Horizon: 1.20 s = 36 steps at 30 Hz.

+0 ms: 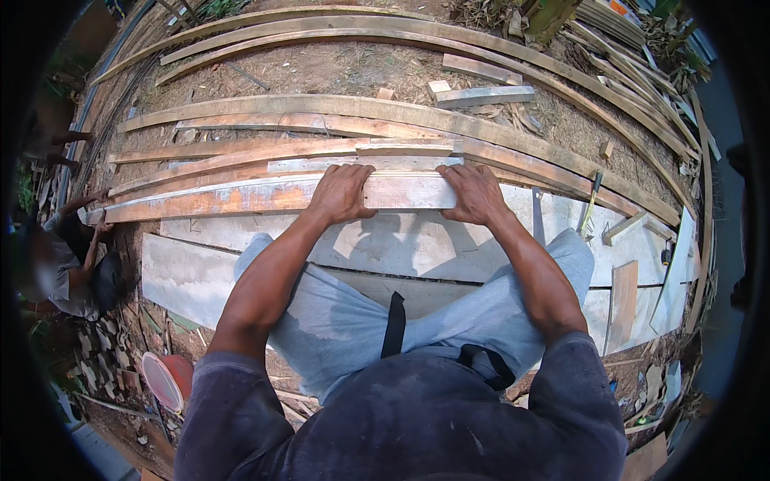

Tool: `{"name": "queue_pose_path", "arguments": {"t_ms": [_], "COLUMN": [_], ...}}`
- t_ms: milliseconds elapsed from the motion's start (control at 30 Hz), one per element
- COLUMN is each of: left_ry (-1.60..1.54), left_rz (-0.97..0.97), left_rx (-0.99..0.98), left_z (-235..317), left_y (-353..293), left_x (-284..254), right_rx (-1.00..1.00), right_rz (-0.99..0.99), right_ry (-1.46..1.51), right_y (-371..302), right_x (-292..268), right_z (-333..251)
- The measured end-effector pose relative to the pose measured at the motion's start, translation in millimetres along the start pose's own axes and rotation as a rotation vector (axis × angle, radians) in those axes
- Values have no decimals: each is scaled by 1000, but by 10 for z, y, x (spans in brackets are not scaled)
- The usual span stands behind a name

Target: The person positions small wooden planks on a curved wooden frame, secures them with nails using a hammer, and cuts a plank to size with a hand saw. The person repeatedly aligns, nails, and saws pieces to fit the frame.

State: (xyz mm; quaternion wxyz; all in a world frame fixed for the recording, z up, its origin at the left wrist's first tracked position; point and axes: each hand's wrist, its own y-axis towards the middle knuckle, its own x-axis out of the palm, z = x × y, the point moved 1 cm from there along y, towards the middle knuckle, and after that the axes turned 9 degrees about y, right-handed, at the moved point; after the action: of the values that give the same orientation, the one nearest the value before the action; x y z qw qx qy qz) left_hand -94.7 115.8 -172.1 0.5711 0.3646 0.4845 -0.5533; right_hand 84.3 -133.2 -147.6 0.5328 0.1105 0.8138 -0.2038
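Observation:
A short, pale wooden block (409, 193) lies in front of me across the ends of the long planks. My left hand (343, 193) is closed around its left end, where a long plank (216, 199) with worn whitish paint runs off to the left. Around the block's right end, my right hand (475, 193) is closed too, thumb on the near side and fingers over the top. Just beyond my hands lies a thin strip of wood (405, 149). My fingers partly hide how the block and the planks meet.
At the far left, another person (76, 256) holds the long planks' other ends. Pale boards (192, 276) lie under me. On the right are a hammer-like tool (592, 200), a flat dark blade (537, 215) and a brown offcut (622, 297). A reddish bucket (183, 377) stands lower left; long timbers (321, 104) lie beyond.

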Motion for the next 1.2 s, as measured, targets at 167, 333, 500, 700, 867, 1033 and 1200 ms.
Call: {"name": "queue_pose_path", "arguments": {"t_ms": [167, 333, 500, 700, 867, 1033, 1200], "left_ry": [-4, 15, 101, 214, 322, 352, 446], "left_rz": [56, 76, 33, 3, 39, 13, -103], "left_rx": [25, 76, 148, 142, 89, 74, 128], "left_z": [-38, -3, 101, 208, 287, 282, 281], "left_y": [-5, -93, -284, -411, -637, -753, -841], "left_x": [57, 167, 358, 613, 917, 1201, 1339], "right_rx": [24, 156, 1015, 976, 1057, 1120, 1042], "right_rz": [-45, 223, -110, -323, -276, -133, -116], "right_ry": [-15, 416, 1036, 1530, 1557, 1444, 1338], "right_y": [-16, -134, -301, -420, -539, -684, -813], "right_x": [0, -75, 212, 868, 1099, 1316, 1616], "right_z": [15, 361, 729, 699, 601, 456, 450]}}
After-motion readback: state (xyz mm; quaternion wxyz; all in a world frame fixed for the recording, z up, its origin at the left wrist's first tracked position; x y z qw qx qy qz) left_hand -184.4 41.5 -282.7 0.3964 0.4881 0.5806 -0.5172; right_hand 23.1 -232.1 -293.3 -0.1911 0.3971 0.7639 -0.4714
